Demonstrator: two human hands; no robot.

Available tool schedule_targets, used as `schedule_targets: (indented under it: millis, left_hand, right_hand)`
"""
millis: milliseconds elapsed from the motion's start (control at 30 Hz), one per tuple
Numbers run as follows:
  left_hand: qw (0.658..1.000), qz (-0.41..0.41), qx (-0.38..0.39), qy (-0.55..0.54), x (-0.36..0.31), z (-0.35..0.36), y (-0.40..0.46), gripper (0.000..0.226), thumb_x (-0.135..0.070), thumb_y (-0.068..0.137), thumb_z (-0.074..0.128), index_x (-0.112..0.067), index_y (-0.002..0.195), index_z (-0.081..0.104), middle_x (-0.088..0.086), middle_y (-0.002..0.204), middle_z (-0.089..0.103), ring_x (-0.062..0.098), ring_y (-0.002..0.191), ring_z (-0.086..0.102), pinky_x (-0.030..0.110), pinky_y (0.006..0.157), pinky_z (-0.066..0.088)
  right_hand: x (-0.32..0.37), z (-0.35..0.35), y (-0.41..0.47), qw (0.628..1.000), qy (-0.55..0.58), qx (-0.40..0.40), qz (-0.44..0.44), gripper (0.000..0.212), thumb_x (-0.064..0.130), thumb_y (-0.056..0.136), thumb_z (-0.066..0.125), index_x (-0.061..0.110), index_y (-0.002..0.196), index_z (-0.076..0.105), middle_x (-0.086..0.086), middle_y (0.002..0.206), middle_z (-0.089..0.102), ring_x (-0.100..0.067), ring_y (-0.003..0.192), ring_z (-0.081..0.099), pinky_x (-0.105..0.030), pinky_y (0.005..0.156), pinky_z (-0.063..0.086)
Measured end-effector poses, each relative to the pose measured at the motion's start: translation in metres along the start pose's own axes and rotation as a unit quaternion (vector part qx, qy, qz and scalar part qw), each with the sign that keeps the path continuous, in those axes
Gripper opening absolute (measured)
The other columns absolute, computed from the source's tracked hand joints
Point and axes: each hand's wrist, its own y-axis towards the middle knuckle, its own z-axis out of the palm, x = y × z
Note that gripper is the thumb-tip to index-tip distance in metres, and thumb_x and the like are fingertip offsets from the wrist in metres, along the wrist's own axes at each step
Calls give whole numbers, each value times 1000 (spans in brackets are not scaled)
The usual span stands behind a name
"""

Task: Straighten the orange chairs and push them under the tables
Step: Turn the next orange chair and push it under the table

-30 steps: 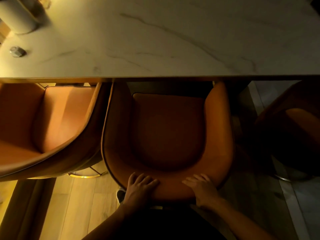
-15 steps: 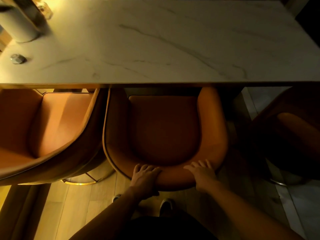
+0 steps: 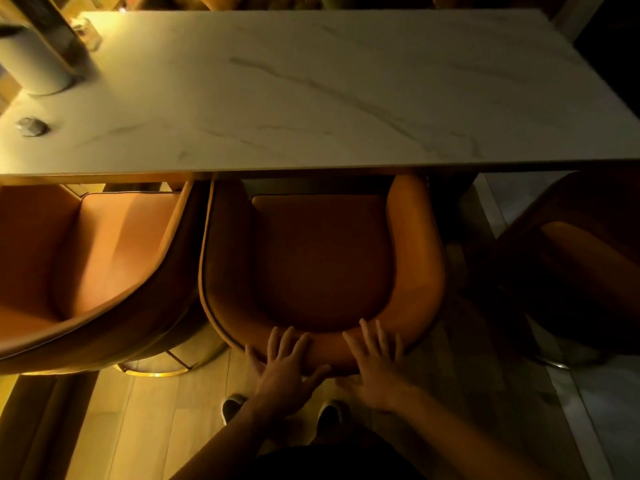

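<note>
Under a white marble tabletop point(image 3: 346, 98) veined in grey, an orange chair point(image 3: 318, 258) sits partly tucked in, its front edge hidden below the slab. Both hands — left hand point(image 3: 280, 368) and right hand point(image 3: 377, 365) — lie flat with fingers spread on its curved backrest, gripping nothing. A second orange chair point(image 3: 90, 258) stands angled alongside — pale wood flooring point(image 3: 145, 427) glows in dim amber light.

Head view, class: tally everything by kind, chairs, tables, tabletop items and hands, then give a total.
Orange chairs: 3 (left, middle, right)
Marble table: 1
White cylinder: 1
Small grey object: 1
Hands: 2 (left hand, right hand)
Total: 8
</note>
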Motion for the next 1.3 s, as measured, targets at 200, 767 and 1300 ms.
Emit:
schedule_targets:
  millis: [200, 767, 1300]
  left_hand:
    - [1000, -13, 0, -20, -10, 16, -7, 109, -94, 67, 2, -29, 154, -12, -2, 158, -31, 23, 136, -44, 66, 97, -32]
    - [999, -28, 42, -21, -20, 2, 17, 112, -96, 50, -18, -32, 138, -43, -1, 144, -53, 31, 130, -50, 69, 95, -29]
    - [1000, -15, 1, -8, -8, -16, 43, 84, -75, 86, 39, -32, 153, 10, -1, 161, 1, 36, 144, -23, 72, 97, -27]
  right_hand:
    - [-8, 6, -1, 999, 42, -22, -9, 115, 95, 52, -13, 39, 152, -5, -1, 161, -23, -35, 143, -25, -65, 109, -18]
    - [-16, -9, 17, 999, 3, -45, 11, 69, 50, 96, 46, 40, 152, 6, 0, 158, -30, -36, 142, -27, -66, 112, -9]
    - [-5, -40, 37, 999, 7, 11, 29, 73, 61, 96, 37, 37, 153, -2, -4, 163, -6, -38, 146, -14, -65, 109, -14]
